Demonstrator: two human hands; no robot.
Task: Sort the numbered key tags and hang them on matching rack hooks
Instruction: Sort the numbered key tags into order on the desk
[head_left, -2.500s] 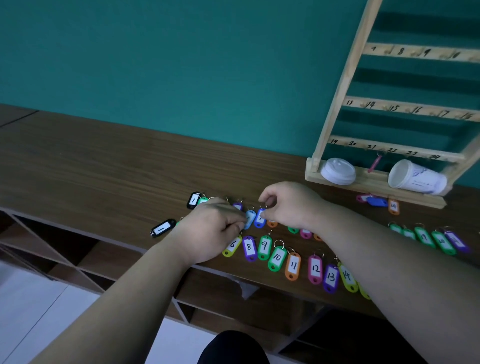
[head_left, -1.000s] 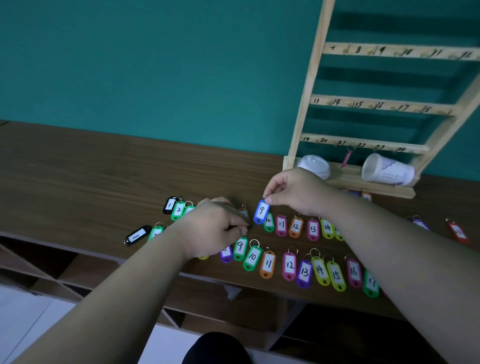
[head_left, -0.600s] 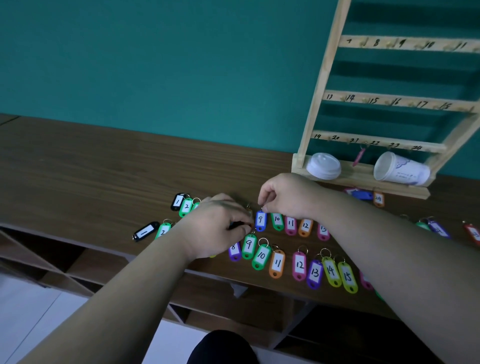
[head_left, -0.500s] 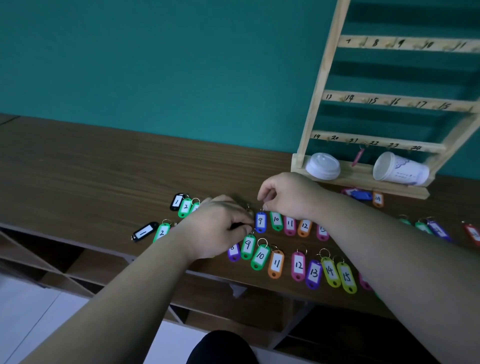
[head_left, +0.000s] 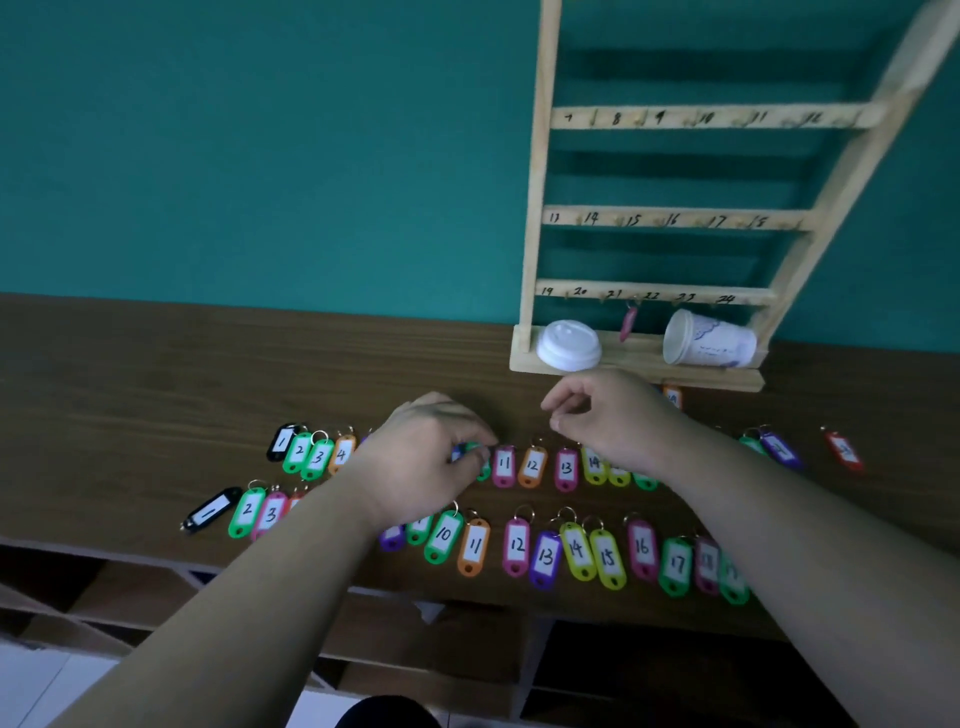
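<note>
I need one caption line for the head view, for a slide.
Left hand pinches a key tag in the far numbered row; right hand hovers near the wooden hook rack.

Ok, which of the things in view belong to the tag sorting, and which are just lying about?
Job: the numbered key tags on the table; the numbered wooden rack; the pink tag hanging on its bottom rail.
Lying about: the white cup lid and the tipped paper cup on the rack's base.

Tags (head_left: 474, 545) 1–17; rack (head_left: 675, 219) 7–24
</note>
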